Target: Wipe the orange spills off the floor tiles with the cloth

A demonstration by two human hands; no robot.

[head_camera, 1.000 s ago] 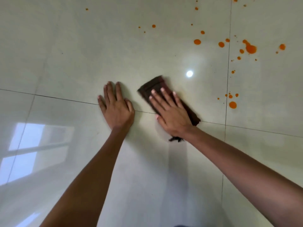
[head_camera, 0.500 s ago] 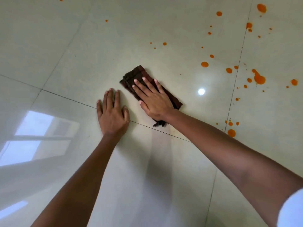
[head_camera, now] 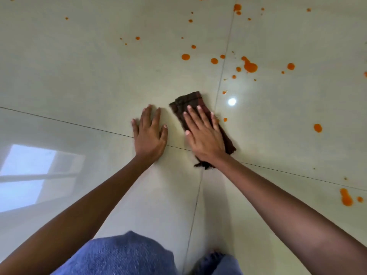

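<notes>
Head view: my flat right hand (head_camera: 204, 139) presses the folded dark-brown cloth (head_camera: 189, 101) onto glossy pale floor tiles (head_camera: 79, 76), just beside my flat left hand (head_camera: 150, 135). Soft and light, I judge; I'd press mid-fold so it slides without bunching.

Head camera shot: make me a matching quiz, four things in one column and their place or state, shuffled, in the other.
Column one:
1. cloth
2. left hand
3. orange spills
4. denim-clad knee

Column two:
A. spread flat on the floor, holding nothing
B. pressed under the right hand
C. at the bottom edge of the view
D. scattered beyond and to the right of the cloth

Pairs: 1-B, 2-A, 3-D, 4-C.
</notes>
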